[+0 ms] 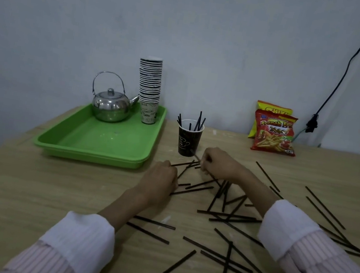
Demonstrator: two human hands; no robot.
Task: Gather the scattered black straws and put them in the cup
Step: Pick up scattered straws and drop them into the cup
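Note:
A black paper cup [188,141] with a white rim stands upright on the wooden table [27,183], with several black straws [198,121] sticking out of it. Many black straws [232,216] lie scattered across the table in front of and to the right of the cup. My left hand [160,180] rests on the table, its fingertips pinching the end of a straw [184,164]. My right hand [219,163] is just in front of the cup, fingers curled on straws that pass under it.
A green tray [102,148] at the left holds a steel teapot [111,107] and a tall stack of paper cups [149,89]. Two snack bags [274,131] lean against the wall at the back right. A black cable [349,61] hangs down the wall.

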